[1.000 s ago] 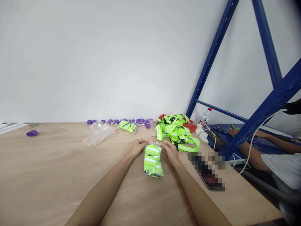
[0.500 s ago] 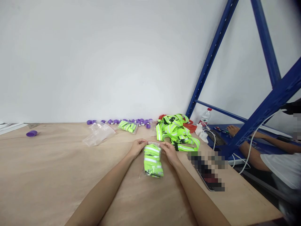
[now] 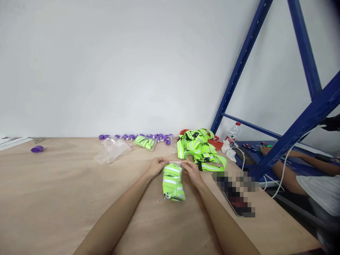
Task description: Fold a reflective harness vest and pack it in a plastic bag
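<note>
Front middle of the table [image 3: 66,198], head view: a clear bag [image 3: 172,184] with a folded lime-yellow strap inside, silver bands running across it; its red-lined top edge points toward the wall [image 3: 127,63], its filled end toward the wearer.
Left hand [image 3: 157,167]: thumb and fingers pinched together on the left end of the bag's top edge.
Right hand [image 3: 192,172]: closed in a pinch on the right end of the same edge, so the two hands hold the bag between them.
Behind the left hand: loose clear bags [image 3: 111,152], crumpled, and beside them a packed bag [image 3: 145,142] with more lime strap.
Foot of the wall: a row of small purple pieces [image 3: 159,136], some with white parts.
Far left: one purple ring [image 3: 37,149] by itself, with white sheets [image 3: 13,142] near the back edge.
Behind the right hand: a heap of lime straps [image 3: 198,147] with black parts, red plastic [image 3: 217,143] showing at its back.
Right of the heap: white tissue [image 3: 228,151] and a red-capped bottle [image 3: 233,132].
Right side of the table: a phone [image 3: 233,198], mostly blurred out.
Beyond the blue frame [image 3: 239,67]: another person's hand [image 3: 265,150] at a blue surface [image 3: 251,146], a white sleeve [image 3: 320,191], and a white cable [image 3: 284,166] hanging nearer.
</note>
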{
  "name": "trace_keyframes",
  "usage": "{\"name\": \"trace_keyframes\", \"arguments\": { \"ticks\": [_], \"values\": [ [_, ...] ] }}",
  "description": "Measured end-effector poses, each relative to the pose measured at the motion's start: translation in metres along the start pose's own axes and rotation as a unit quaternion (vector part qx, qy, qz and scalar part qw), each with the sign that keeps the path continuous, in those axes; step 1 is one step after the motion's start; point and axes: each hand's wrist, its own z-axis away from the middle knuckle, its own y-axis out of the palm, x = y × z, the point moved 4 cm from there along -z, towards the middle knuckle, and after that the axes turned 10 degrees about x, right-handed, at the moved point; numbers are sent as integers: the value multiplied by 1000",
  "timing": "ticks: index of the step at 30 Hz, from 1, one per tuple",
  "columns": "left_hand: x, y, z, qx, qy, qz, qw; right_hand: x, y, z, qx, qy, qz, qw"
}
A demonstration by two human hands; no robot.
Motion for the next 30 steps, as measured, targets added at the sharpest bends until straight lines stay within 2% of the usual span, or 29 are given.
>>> {"name": "trace_keyframes", "arguments": {
  "ticks": [7,14,19,22,25,30],
  "values": [
    [3,-1,-1,1,12,-16,1000,0,2,-1,26,-14,37,999],
    [1,0,2,1,24,-60,998,3,3,-3,24,-35,71,997],
    [0,-5,1,-43,56,-132,989,5,5,-1,19,-47,82,995],
    [-4,-16,3,-86,74,-203,973,4,5,-1,23,-46,87,995],
    [-9,-31,5,-105,80,-290,948,1,4,-1,30,-36,83,995],
    [-13,-56,4,-124,49,-425,895,-3,3,-2,46,-26,88,995]
  ]
}}
